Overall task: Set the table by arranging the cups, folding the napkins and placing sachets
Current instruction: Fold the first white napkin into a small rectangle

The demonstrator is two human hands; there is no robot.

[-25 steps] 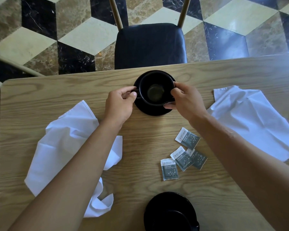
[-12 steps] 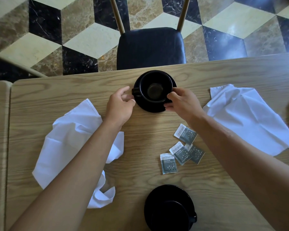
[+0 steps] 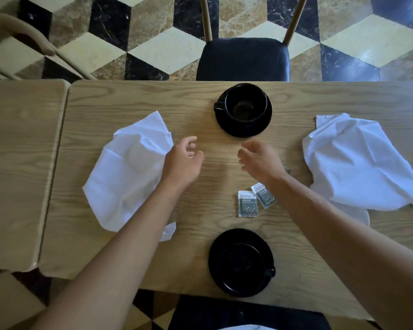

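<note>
A black cup (image 3: 245, 106) stands on its black saucer (image 3: 243, 129) at the table's far edge, handle to the left. A second black cup on a saucer (image 3: 240, 262) sits at the near edge. My left hand (image 3: 183, 163) and my right hand (image 3: 260, 159) hover over the wood below the far cup, fingers apart, holding nothing. Two grey-and-white sachets (image 3: 248, 204) show beside my right forearm, which hides the others. A crumpled white napkin (image 3: 126, 170) lies at the left, and another white napkin (image 3: 360, 160) at the right.
The wooden table (image 3: 129, 248) meets a second table (image 3: 22, 167) at the left. A dark chair (image 3: 242, 59) stands beyond the far edge, another chair seat below the near edge. The floor is patterned marble tile.
Both hands have let go of the far cup and saucer and drawn back toward me. The cup now stands free near the far edge. The camera has risen, showing more of the table.
</note>
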